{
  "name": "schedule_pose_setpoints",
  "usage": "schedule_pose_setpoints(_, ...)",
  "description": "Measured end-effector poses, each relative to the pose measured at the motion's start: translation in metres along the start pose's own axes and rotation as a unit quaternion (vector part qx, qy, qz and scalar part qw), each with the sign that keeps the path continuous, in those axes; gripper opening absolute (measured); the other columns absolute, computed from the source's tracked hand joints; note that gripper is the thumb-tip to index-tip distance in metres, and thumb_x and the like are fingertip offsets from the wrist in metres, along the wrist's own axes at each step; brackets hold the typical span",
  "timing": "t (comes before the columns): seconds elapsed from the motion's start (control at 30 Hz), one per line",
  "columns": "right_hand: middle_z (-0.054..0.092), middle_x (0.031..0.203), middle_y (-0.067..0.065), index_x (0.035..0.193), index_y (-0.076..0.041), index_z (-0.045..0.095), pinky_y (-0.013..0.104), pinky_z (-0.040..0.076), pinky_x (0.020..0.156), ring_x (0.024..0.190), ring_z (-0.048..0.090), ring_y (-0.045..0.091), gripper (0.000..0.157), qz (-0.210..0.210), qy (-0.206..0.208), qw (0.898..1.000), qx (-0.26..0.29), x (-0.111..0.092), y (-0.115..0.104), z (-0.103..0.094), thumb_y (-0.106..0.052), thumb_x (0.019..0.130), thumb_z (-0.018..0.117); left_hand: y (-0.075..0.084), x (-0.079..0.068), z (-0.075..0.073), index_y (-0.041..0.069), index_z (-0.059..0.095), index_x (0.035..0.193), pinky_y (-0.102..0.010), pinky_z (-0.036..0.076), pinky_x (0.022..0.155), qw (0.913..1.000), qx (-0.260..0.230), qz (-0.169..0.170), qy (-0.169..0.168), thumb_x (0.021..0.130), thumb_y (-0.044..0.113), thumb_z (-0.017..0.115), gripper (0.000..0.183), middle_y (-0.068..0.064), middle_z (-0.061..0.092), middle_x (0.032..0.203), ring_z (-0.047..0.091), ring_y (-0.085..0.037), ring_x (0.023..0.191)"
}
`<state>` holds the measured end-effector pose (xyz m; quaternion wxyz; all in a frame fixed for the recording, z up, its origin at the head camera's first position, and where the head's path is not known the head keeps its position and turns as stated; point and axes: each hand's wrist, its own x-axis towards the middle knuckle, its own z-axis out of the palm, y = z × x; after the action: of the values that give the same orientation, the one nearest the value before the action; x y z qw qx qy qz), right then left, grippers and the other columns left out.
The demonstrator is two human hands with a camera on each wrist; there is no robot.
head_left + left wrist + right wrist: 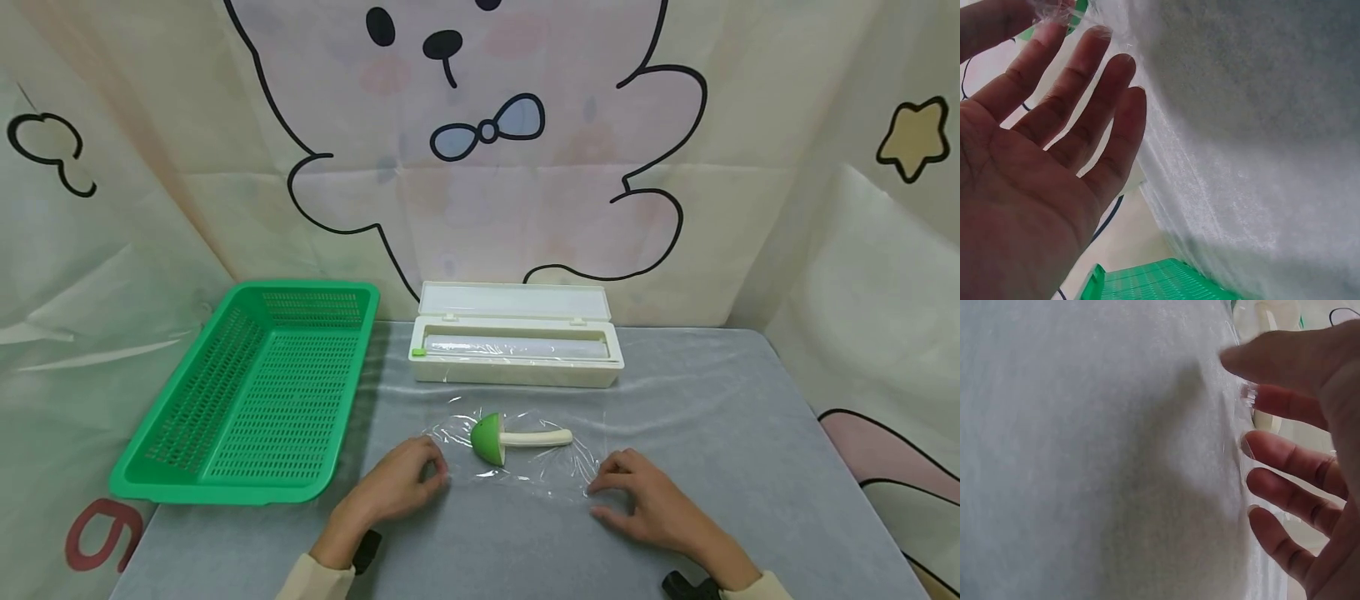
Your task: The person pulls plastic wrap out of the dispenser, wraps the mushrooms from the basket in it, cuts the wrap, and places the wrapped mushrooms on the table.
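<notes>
A toy mushroom with a green cap and white stem point(536, 438) lies on a clear sheet of cling film point(536, 479) on the table. At the film's left edge is my left hand point(401, 482). The left wrist view shows its thumb and index fingertip pinching a bunched bit of film, the other fingers extended. My right hand point(637, 504) is at the film's right edge. In the right wrist view its fingertips point(1266, 444) touch the film, while the thumb stands apart from them.
Behind the mushroom stands a white cling film dispenser box point(517, 375) with its lid raised and a green slider at its left. A green perforated basket point(123, 475) sits on the left of the grey cloth-covered table point(720, 417). Printed curtains hang around.
</notes>
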<state>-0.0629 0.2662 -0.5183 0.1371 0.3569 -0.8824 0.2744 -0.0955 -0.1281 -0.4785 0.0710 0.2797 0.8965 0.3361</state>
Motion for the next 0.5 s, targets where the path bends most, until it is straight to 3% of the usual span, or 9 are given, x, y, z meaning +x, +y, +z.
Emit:
schedule_pose_setpoints(0.13,0.062,0.098,-0.010,0.092,-0.024,0.076,0.019,0.043,0.083,0.090,0.057,0.009,0.033,-0.013,0.026,0.999,0.020,0.0013,0.0002,0.0006,-0.007,0.068,0.089,-0.0008,0.0008,-0.0010,0.014,0.068,0.085,-0.038,0.053,0.083,0.9989,-0.036,-0.027,0.009,0.092,0.008,0.072,0.009,0.009,0.064,0.088,0.063,-0.016,0.091)
schedule_pose_setpoints(0.3,0.064,0.095,-0.012,0.091,-0.023,0.075,0.017,0.043,0.081,0.087,0.058,0.008,0.032,0.005,0.037,0.999,0.040,0.0007,0.0011,0.0018,-0.004,0.070,0.089,-0.0008,0.0011,-0.0033,0.012,0.072,0.093,-0.034,0.052,0.077,0.9945,-0.080,-0.067,0.000,0.097,0.015,0.069,0.005,0.005,0.069,0.093,0.063,-0.015,0.088)
schedule_pose_setpoints(0.5,0.067,0.091,-0.010,0.091,-0.020,0.074,0.015,0.044,0.081,0.084,0.061,0.009,0.032,0.028,0.067,0.995,0.071,0.0016,0.0048,0.0052,0.003,0.072,0.087,-0.0011,0.0023,-0.0058,0.008,0.072,0.095,-0.032,0.053,0.072,0.9896,-0.120,-0.079,-0.011,0.099,0.018,0.068,0.011,-0.001,0.070,0.095,0.063,-0.017,0.086)
